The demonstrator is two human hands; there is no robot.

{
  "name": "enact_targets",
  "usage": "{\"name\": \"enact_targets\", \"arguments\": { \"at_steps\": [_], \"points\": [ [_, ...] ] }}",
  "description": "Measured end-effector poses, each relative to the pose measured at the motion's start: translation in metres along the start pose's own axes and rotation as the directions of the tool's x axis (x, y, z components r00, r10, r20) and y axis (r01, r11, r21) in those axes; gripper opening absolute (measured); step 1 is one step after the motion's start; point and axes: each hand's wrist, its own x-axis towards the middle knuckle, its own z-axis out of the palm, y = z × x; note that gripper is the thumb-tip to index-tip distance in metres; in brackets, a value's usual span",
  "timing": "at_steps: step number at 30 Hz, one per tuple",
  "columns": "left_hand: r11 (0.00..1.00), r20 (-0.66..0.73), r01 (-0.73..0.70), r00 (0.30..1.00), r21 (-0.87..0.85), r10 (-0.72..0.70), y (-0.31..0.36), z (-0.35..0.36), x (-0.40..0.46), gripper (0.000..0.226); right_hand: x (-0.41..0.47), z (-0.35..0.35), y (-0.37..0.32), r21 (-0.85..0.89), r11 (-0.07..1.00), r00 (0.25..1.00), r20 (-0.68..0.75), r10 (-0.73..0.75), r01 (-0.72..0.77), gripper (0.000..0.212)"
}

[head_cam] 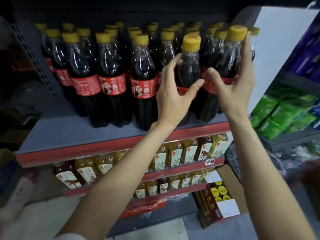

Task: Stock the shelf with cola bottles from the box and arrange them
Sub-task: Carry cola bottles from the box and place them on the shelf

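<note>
Two hands up at the top shelf (72, 135), each wrapped round its own cola bottle. Left hand (173, 96) curled on the nearer bottle (189, 66), thumb across the red label, fingers round the far side, yellow cap sticking up clear of the grip. Right hand (237, 84) cupped on a second bottle (232, 54) just to the right, fingertips reaching almost to the cap, thumb low by the label. Both bottles upright or close to it, at the right end of the front row, bases down near the shelf edge; can't tell whether actually resting on it or lifted a touch, since hands and wrists cover the bottoms.

Rest of that shelf packed with more cola bottles (110, 80), several rows deep, yellow caps, red labels facing out at slightly different angles. Bare grey strip along the front left of the shelf.

Lower down, two shelves of yellow and dark tea-type drinks (188, 151) with pale labels. Open cardboard box (230, 184) on the floor at lower right, a few yellow caps (220, 189) showing inside. Green packets (280, 111) stacked on the neighbouring rack to the right.
</note>
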Motion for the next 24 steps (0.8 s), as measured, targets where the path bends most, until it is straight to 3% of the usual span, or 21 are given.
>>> {"name": "enact_targets", "arguments": {
  "at_steps": [4,10,14,18,24],
  "points": [
    [0.994,-0.058,0.021,0.998,0.104,-0.015,-0.001,0.02,0.001,0.069,0.01,0.001,0.015,0.082,0.996,0.999,0.011,0.031,-0.032,0.083],
    [0.962,-0.028,0.029,0.999,0.27,-0.022,-0.01,0.024,0.009,0.074,-0.001,0.01,0.025,0.13,0.991,0.997,0.073,0.024,-0.034,0.08],
    [0.902,-0.044,0.0,0.999,0.432,0.021,-0.012,0.025,0.01,0.082,0.003,0.014,0.029,0.018,1.0,0.99,0.138,-0.006,0.004,0.083],
    [0.799,-0.042,-0.043,0.996,0.599,0.085,-0.012,0.022,0.007,0.086,0.002,0.017,0.037,-0.232,0.97,0.985,0.167,-0.039,0.078,0.082],
    [0.8,0.006,-0.067,0.997,0.597,0.08,-0.005,0.017,-0.001,0.082,-0.011,0.017,0.045,-0.133,0.99,0.981,0.195,-0.012,0.038,0.081]
  ]
}}
